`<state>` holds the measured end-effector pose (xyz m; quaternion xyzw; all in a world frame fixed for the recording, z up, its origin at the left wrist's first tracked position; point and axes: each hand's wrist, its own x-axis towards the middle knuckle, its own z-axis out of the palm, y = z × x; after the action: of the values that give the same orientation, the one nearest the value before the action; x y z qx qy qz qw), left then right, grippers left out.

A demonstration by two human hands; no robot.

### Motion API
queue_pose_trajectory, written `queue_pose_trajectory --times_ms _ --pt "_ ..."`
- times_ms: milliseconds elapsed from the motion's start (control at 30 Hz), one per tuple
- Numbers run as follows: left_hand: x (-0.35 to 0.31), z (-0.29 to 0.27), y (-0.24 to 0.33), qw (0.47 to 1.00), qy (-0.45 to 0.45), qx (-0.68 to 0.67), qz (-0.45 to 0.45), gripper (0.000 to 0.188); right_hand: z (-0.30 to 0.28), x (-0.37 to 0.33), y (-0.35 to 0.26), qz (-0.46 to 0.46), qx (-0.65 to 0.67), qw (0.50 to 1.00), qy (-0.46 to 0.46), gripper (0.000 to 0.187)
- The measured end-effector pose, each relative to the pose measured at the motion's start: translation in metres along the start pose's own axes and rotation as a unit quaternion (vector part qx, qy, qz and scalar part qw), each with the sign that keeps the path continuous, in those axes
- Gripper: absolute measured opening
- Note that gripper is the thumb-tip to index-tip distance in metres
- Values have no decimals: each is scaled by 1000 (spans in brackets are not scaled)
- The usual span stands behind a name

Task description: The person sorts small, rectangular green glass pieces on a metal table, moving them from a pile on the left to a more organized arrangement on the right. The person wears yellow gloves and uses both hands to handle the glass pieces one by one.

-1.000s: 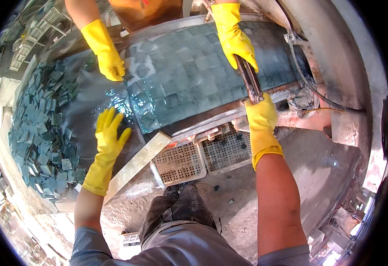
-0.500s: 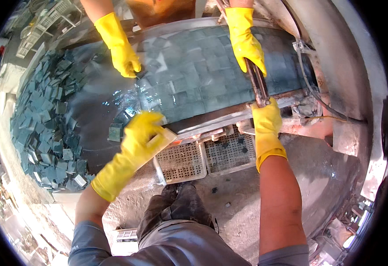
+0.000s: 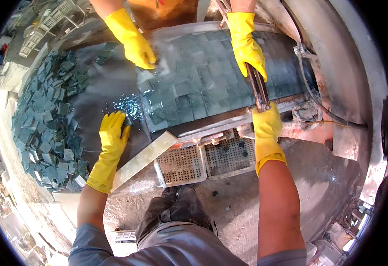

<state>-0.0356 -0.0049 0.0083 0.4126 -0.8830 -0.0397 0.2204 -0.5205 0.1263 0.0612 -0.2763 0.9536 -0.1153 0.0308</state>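
Note:
My left hand (image 3: 113, 133), in a yellow rubber glove, lies with fingers stretched on the dark wet tabletop (image 3: 98, 102), right of a heap of small blue-green square tiles (image 3: 48, 119). Whatever is under its palm is hidden. My right hand (image 3: 267, 126), also gloved, is closed round the near end of a rusty paired metal bar (image 3: 259, 91). That bar crosses a layer of tiles laid edge to edge (image 3: 203, 75). At its far part rests a co-worker's yellow-gloved hand (image 3: 248, 51). The co-worker's other gloved hand (image 3: 141, 52) is at the tile layer's far left corner.
A pale flat strip (image 3: 145, 159) slants along the near table edge beside my left forearm. Below the edge stand two plastic crates (image 3: 183, 166) with perforated bottoms. A hose (image 3: 311, 88) curves down at the right, beside a large rounded housing (image 3: 340, 66).
My left hand has moved left and down off the pale strip's end onto the tabletop, where a single tile lay. The co-worker's left-side hand has shifted right. My right hand stays on the bar.

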Motion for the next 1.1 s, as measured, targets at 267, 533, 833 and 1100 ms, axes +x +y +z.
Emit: queue_pose_trajectory --times_ms 267,533,833,1100 --pt "64 7 38 983 -22 -152 -102 40 -12 6 18 10 -14 999 -46 49" --pt "36 35 32 967 -134 -36 214 37 49 -2 -16 -8 94 994 56 25" --pt "51 38 64 959 -176 -18 223 26 51 -7 17 31 94 993 71 29" --pt "80 -34 68 966 -241 58 73 17 -17 -27 -55 -30 15 978 -205 24"
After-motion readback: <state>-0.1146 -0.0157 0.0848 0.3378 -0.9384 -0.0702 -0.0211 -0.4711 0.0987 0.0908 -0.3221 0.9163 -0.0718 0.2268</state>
